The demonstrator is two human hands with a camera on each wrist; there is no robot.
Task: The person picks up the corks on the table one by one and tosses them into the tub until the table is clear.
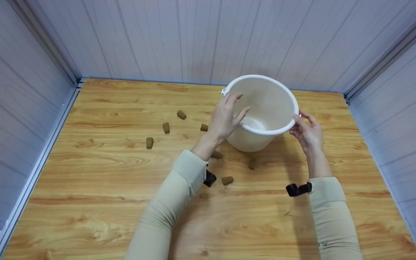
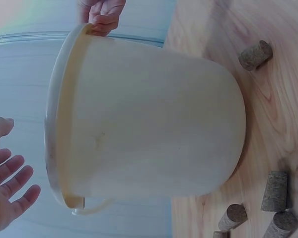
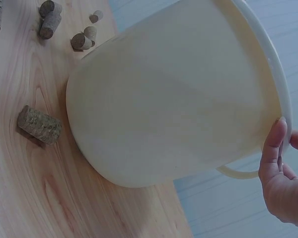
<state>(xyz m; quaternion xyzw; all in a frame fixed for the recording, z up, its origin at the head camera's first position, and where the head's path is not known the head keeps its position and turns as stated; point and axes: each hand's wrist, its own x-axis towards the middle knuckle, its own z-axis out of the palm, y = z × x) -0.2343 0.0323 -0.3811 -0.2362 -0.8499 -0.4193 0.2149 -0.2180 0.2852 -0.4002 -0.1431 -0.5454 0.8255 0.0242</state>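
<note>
A white plastic bucket [image 1: 248,142] stands upright on the wooden table, its mouth facing up. At its right side my right hand [image 1: 308,133] pinches the rim between thumb and fingers; the right wrist view shows the thumb on the outside of the rim. My left hand [image 1: 224,117] is by the left side of the rim. In the left wrist view its fingers [image 2: 19,181] are spread and apart from the bucket. Several brown corks lie around, among them a cork [image 1: 227,180] in front of the bucket and a cork [image 1: 150,143] to the left.
More loose corks, such as one cork [image 1: 181,115] towards the back, lie on the wooden table [image 1: 103,202]. Pale panel walls [image 1: 150,39] enclose the table at the back and both sides. The bucket's white handle [image 3: 238,173] hangs behind it.
</note>
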